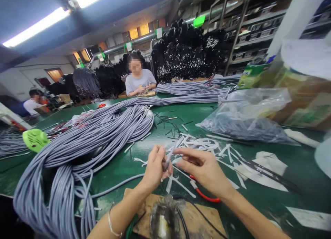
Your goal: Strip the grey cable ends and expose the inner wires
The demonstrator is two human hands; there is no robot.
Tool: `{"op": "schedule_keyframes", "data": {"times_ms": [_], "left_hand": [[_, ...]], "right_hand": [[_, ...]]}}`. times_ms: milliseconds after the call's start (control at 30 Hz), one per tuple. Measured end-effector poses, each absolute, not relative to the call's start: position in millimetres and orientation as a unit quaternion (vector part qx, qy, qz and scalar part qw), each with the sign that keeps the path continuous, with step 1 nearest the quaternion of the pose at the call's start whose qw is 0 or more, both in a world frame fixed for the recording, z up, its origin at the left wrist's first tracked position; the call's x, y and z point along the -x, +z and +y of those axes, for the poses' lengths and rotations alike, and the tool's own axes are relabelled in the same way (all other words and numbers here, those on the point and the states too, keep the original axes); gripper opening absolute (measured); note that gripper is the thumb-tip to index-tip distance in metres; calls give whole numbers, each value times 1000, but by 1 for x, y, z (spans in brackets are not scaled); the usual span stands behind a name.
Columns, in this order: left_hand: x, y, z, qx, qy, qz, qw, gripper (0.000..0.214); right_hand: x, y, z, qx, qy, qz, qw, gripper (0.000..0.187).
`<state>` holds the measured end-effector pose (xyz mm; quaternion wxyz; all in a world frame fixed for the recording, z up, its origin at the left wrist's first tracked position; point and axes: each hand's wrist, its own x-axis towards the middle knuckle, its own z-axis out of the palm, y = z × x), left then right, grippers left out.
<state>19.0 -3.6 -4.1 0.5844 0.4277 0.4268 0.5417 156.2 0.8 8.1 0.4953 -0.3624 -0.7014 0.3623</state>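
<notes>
My left hand point(155, 166) is closed around the end of a grey cable point(121, 182), above the middle of the green table. The pale cable end point(170, 154) sticks up and to the right from between its fingers. Beside that end is my right hand point(204, 166), its index finger stretched toward the cable and its thumb apart below. Whether the fingertip touches the cable I cannot tell. From my left hand the cable runs left to a large bundle of grey cables point(103, 139).
White strips point(196, 144) and dark scraps lie beyond my hands. Red-handled pliers point(207, 196) sit under my right hand, tweezers point(269, 173) to the right. A wooden board point(207, 216) with a metal device is in front. A plastic bag point(248, 118) stands right; a co-worker point(141, 79) sits opposite.
</notes>
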Motion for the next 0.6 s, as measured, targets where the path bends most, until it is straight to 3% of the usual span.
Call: {"op": "schedule_keyframes", "data": {"times_ms": [133, 333, 433, 600], "left_hand": [[-22, -8, 0, -365, 551, 445, 604, 50], [-24, -14, 8, -290, 577, 432, 629, 51], [-20, -10, 9, -280, 563, 398, 668, 50], [-12, -2, 7, -312, 558, 344, 687, 50]], "right_hand": [[-146, 0, -4, 359, 265, -741, 501, 17], [-140, -13, -7, 371, 95, -783, 491, 14], [-142, -13, -5, 380, 88, -788, 475, 27], [-150, -6, 7, 417, 168, -789, 419, 24]]}}
